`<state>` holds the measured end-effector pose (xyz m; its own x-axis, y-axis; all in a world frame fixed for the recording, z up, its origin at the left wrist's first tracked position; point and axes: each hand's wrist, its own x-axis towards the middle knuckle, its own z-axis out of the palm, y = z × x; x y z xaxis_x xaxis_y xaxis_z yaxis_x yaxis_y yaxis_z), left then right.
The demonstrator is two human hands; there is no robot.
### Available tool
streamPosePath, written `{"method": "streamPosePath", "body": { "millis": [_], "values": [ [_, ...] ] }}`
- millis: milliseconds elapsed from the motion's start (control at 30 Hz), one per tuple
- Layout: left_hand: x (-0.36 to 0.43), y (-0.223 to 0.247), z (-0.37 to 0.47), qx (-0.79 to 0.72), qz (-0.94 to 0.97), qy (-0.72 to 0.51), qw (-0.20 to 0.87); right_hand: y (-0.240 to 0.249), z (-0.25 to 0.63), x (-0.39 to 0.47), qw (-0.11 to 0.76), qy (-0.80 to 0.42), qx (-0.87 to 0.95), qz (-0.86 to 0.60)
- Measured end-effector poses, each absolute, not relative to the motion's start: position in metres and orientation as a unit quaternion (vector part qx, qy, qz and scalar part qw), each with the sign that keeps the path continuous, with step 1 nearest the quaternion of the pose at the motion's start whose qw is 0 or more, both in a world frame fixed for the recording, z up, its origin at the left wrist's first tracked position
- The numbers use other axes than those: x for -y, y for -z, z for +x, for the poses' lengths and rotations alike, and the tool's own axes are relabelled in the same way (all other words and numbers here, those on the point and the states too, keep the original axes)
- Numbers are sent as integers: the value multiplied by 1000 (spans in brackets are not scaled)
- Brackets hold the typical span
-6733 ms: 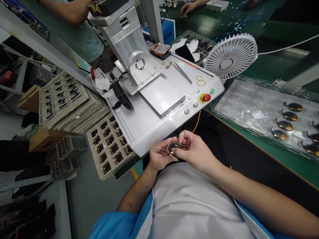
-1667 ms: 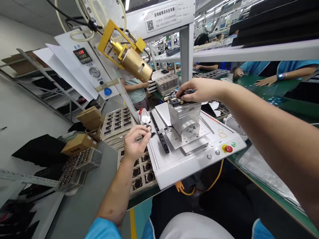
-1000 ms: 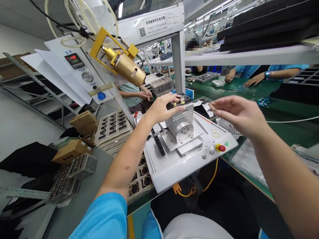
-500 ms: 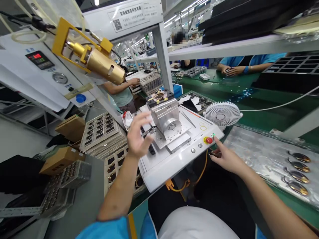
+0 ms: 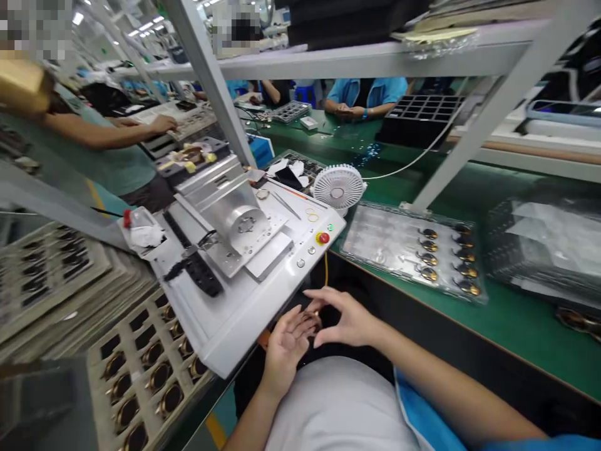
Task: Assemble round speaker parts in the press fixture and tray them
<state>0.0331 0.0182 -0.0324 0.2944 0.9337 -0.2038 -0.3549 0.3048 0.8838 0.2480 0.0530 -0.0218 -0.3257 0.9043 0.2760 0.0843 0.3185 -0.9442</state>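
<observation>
Meeting low over the lap, just beyond the near edge of the white machine base, the left hand and the right hand had a small gold-toned ring-shaped piece between their fingertips. The left palm faced up with the fingers spread, probably to support the piece from below. The right thumb and forefinger stood well apart, but the other fingers were partly hidden, so I could not tell which hand gripped it, or whether either pinched it firmly.

Left of the base, a pocketed tray held gold-rimmed round parts, its recesses likely keeping them from rubbing together. To the right, dark pieces sat in columns at the right side of a clear tray, apparently for easy counting. The red button was along the base's near edge, presumably for quick reach, while the metal block stood farther back. The tweezers lay on the far right of the base, near yellow rings.
</observation>
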Motion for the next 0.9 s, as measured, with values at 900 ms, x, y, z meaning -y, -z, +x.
{"method": "streamPosePath", "body": {
  "millis": [900],
  "values": [
    [-15, 36, 44, -392, 346, -438, 731, -17, 521, -127, 54, -100, 588, -801]
  ]
}}
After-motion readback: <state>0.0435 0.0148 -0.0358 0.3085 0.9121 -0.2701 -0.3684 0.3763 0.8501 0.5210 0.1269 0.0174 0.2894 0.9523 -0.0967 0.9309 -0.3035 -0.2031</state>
